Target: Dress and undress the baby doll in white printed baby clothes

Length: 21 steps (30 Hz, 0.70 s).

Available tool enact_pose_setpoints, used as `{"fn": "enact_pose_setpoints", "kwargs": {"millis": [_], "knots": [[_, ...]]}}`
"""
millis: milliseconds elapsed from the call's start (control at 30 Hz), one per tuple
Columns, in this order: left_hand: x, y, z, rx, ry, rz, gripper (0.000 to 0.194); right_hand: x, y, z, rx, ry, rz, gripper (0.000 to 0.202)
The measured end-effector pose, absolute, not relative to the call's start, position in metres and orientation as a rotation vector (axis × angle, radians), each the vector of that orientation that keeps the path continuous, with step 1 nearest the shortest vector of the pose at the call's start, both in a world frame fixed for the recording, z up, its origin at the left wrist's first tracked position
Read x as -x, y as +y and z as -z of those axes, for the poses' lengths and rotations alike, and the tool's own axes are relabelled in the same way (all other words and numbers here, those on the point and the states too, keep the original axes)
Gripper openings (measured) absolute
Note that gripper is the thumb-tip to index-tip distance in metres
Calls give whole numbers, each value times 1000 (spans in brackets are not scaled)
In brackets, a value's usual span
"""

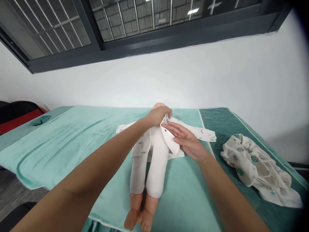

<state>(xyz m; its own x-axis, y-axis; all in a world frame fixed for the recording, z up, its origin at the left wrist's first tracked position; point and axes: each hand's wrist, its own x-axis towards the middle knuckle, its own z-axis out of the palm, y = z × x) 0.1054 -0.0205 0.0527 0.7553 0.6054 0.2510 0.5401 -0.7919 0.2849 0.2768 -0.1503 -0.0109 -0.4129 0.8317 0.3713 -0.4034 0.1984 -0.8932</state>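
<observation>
On its back lies a baby doll (pixel 158 174) in white leggings, bare feet toward me, its head mostly hidden behind my left hand. A white printed baby jacket (pixel 142 145) is on its upper body, sleeves spread to both sides and the front parted. My left hand (pixel 159 115) is closed on the jacket's edge near the doll's neck. Against the same front flap lies my right hand (pixel 187 138), fingers stretched out along the edge, thumb apart. Small snaps show on that turned-back flap.
A crumpled white printed garment (pixel 258 167) lies at the right on the dark green cover (pixel 212 119). Under the doll spreads a light green blanket (pixel 72 138). A white wall (pixel 169 77) with a barred window stands behind. A black and red item (pixel 21 116) is at far left.
</observation>
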Motion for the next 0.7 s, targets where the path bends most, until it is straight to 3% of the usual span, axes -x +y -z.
{"fn": "enact_pose_setpoints", "kwargs": {"millis": [167, 300, 567, 700], "knots": [[-83, -24, -48, -2660, 1472, -764, 19, -280, -150, 12, 463, -1418, -1421, 34], [-70, -36, -40, -2516, 1623, -880, 22, -284, -144, 18, 606, -1409, -1200, 24], [-4, -113, 15, -2243, 1603, -1193, 29, -264, -149, 30, 752, -1813, -804, 34], [28, -169, 51, -1993, 1723, -1082, 27, -252, -162, 33, 802, -1918, -657, 36]]}}
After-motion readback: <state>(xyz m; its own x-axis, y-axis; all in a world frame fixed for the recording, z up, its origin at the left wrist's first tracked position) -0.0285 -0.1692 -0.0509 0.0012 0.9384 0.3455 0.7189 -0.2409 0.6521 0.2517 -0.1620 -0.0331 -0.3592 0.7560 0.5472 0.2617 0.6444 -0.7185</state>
